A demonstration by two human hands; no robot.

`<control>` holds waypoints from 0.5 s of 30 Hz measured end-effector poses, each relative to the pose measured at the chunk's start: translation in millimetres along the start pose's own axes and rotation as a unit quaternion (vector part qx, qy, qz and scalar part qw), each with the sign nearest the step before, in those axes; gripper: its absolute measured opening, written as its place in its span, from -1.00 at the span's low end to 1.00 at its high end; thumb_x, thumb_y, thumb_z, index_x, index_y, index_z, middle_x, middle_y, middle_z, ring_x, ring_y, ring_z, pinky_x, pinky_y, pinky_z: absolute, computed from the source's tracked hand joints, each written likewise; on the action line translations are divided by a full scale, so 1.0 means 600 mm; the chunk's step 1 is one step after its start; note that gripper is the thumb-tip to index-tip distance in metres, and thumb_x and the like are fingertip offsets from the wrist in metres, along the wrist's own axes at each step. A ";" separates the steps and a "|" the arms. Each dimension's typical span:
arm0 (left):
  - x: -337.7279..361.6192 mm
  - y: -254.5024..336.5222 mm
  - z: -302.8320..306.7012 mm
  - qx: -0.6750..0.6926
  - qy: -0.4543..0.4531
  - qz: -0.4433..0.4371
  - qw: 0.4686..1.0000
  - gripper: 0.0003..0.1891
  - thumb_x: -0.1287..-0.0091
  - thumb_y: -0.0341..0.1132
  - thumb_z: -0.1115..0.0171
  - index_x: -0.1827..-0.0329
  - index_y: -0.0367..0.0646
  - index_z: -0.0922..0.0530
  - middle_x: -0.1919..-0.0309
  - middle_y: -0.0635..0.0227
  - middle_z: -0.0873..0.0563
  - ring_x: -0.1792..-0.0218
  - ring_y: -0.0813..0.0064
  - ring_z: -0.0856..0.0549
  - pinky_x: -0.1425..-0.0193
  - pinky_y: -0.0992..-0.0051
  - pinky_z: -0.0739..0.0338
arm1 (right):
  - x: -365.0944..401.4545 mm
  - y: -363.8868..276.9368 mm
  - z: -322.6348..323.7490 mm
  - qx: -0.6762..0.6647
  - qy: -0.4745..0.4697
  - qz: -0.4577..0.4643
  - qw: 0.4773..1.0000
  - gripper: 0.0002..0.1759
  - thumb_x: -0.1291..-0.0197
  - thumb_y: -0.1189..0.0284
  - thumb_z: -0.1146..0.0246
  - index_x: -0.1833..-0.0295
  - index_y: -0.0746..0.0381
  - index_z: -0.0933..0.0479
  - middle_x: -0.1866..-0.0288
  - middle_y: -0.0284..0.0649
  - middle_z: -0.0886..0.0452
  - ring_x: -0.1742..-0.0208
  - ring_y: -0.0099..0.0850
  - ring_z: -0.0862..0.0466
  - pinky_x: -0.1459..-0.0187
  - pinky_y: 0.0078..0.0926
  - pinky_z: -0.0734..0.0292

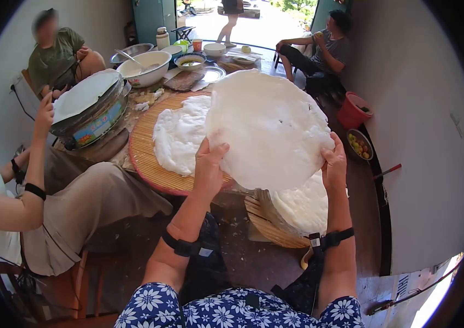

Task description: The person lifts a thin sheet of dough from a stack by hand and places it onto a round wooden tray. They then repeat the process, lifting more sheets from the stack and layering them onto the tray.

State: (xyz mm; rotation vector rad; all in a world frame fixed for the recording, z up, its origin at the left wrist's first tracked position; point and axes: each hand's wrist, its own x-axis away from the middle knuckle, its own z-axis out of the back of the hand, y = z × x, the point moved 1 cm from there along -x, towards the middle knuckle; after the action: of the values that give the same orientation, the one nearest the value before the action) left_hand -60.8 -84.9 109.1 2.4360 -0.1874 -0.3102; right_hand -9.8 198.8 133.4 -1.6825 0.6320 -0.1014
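Observation:
A large, round, thin white sheet of dough or rice wrapper is held up in front of me, with a few small dark specks near its right side. My left hand pinches its lower left edge, thumb on the near face. At the right edge, my right hand grips it the same way. Behind the sheet, a crumpled white sheet lies on a round bamboo tray. Below the held sheet, a stack of similar sheets rests on another bamboo mat, partly hidden by my right arm.
At left a co-worker's hand is at a round electric griddle bearing a white sheet. A basin with a ladle and bowls stand at the back. A red bucket and a fruit bowl are on the right floor.

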 end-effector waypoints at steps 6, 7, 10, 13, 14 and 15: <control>-0.069 0.135 0.118 -0.120 0.056 -0.082 0.988 -0.61 -0.23 -0.56 -0.09 -0.15 -0.29 -0.39 0.04 0.24 -0.59 0.05 0.45 -0.62 0.00 0.43 -0.58 | -0.043 0.052 -0.161 -0.104 -0.073 -0.018 0.992 -0.36 -0.12 0.67 -0.02 -0.36 0.36 -0.08 -0.08 -0.13 -0.46 0.02 -0.44 -0.56 0.04 -0.51 -0.55; -0.083 0.151 0.139 -0.135 0.065 -0.087 0.985 -0.61 -0.23 -0.56 -0.08 -0.15 -0.32 -0.37 0.02 0.23 -0.58 0.06 0.46 -0.61 0.00 0.46 -0.55 | -0.038 0.063 -0.183 -0.105 -0.078 -0.021 0.991 -0.36 -0.12 0.67 -0.02 -0.36 0.36 -0.08 -0.08 -0.13 -0.46 0.02 -0.44 -0.56 0.04 -0.51 -0.55; -0.101 0.161 0.207 -0.181 0.136 -0.107 0.968 -0.57 -0.23 -0.57 -0.04 -0.20 -0.37 -0.31 -0.07 0.17 -0.53 -0.02 0.43 -0.56 -0.10 0.47 -0.46 | -0.009 0.108 -0.233 -0.091 -0.065 -0.096 0.989 -0.35 -0.13 0.66 -0.02 -0.38 0.28 -0.07 -0.15 -0.11 -0.41 -0.02 -0.37 -0.56 -0.01 -0.40 -0.56; -0.105 0.142 0.268 -0.270 0.215 -0.142 0.928 -0.48 -0.24 -0.58 0.00 -0.30 -0.40 -0.20 -0.22 0.07 -0.41 -0.21 0.35 -0.45 -0.28 0.45 -0.32 | -0.003 0.187 -0.241 -0.076 -0.051 -0.093 0.991 -0.32 -0.02 0.73 0.03 -0.35 0.37 -0.08 -0.15 -0.07 -0.41 -0.07 -0.38 -0.52 0.01 -0.49 -0.55; -0.102 0.133 0.287 -0.328 0.236 -0.164 0.900 -0.44 -0.24 -0.58 0.02 -0.35 -0.40 -0.13 -0.30 0.03 -0.34 -0.30 0.31 -0.37 -0.36 0.44 -0.22 | 0.001 0.193 -0.243 -0.074 -0.050 -0.095 0.991 -0.32 -0.02 0.73 0.03 -0.35 0.37 -0.08 -0.15 -0.07 -0.41 -0.07 -0.38 -0.52 0.01 -0.49 -0.55; -0.098 0.131 0.299 -0.326 0.237 -0.161 0.901 -0.44 -0.24 -0.58 0.02 -0.35 -0.40 -0.13 -0.30 0.03 -0.34 -0.30 0.31 -0.37 -0.36 0.44 -0.22 | 0.008 0.188 -0.248 -0.057 -0.044 -0.125 0.990 -0.32 -0.03 0.73 0.03 -0.36 0.37 -0.07 -0.14 -0.07 -0.41 -0.07 -0.38 -0.52 0.01 -0.50 -0.55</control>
State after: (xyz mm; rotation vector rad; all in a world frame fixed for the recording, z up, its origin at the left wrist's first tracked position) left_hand -169.9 -241.2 34.8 1.7861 0.4714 0.0852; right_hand -105.6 56.0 59.9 -1.8618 0.3642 -0.1708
